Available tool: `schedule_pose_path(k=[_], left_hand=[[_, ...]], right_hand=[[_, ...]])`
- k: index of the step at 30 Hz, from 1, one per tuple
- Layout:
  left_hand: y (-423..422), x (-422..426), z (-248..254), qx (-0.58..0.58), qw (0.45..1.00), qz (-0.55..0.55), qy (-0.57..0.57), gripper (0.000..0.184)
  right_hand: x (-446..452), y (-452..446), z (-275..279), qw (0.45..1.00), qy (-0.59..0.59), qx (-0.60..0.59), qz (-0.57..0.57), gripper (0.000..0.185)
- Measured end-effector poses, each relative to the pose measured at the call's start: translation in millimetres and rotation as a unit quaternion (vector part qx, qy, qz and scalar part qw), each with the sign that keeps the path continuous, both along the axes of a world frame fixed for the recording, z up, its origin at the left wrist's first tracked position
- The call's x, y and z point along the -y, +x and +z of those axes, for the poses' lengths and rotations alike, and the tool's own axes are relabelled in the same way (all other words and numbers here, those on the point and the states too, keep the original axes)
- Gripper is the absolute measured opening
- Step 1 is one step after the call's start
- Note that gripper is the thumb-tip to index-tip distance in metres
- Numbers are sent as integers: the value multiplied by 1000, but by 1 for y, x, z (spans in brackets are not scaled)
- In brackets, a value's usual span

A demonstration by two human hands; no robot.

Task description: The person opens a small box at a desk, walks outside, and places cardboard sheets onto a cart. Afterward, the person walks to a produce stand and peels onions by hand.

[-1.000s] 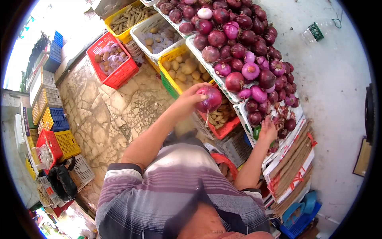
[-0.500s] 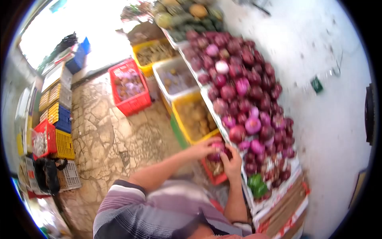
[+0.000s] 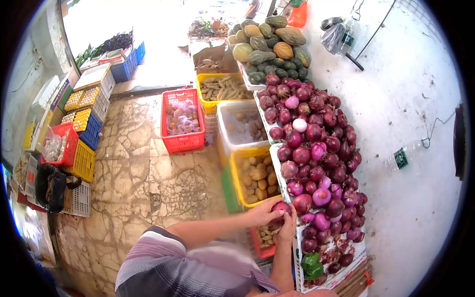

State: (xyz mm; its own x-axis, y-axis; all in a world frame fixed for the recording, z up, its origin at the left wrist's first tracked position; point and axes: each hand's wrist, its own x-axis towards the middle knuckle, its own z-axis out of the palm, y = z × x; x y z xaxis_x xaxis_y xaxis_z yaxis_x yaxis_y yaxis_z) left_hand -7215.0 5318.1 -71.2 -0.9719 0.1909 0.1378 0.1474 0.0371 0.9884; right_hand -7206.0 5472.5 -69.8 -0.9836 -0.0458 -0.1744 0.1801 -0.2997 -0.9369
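A red onion (image 3: 281, 210) is held between my two hands, beside the edge of the onion stand. My left hand (image 3: 263, 213) wraps its left side, with the thumb across it. The fingers of my right hand (image 3: 288, 226) press against its right side. A large heap of red onions (image 3: 316, 148) lies on white trays to the right, with one pale peeled onion (image 3: 299, 125) among them. Near the lower end of the heap are loose skins (image 3: 335, 251) and a green pepper (image 3: 312, 266).
Left of the heap stand a yellow crate of potatoes (image 3: 257, 178), a white crate (image 3: 241, 123), a yellow crate of roots (image 3: 223, 89) and a red crate (image 3: 183, 121). Squashes (image 3: 269, 42) are piled beyond the onions. A plastic bottle (image 3: 402, 158) hangs at the right wall.
My right hand has left the lower heap and joined my left hand on the onion. The view has swung up and left, showing the squashes and doorway.
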Motion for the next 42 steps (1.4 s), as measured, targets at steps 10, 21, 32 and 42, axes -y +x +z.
schedule_pose_path(k=[10, 21, 32, 42], left_hand=[[11, 0, 0, 1, 996, 49, -73, 56], [16, 11, -20, -2, 995, 78, -68, 55], [12, 35, -15, 15, 996, 50, -66, 54], [9, 37, -32, 28, 996, 41, -76, 55]], right_hand=[[34, 8, 17, 996, -58, 4, -65, 40], [61, 9, 27, 996, -32, 27, -82, 39], [63, 2, 21, 1000, -6, 13, -6, 37], [80, 5, 20, 998, -35, 31, -35, 38]])
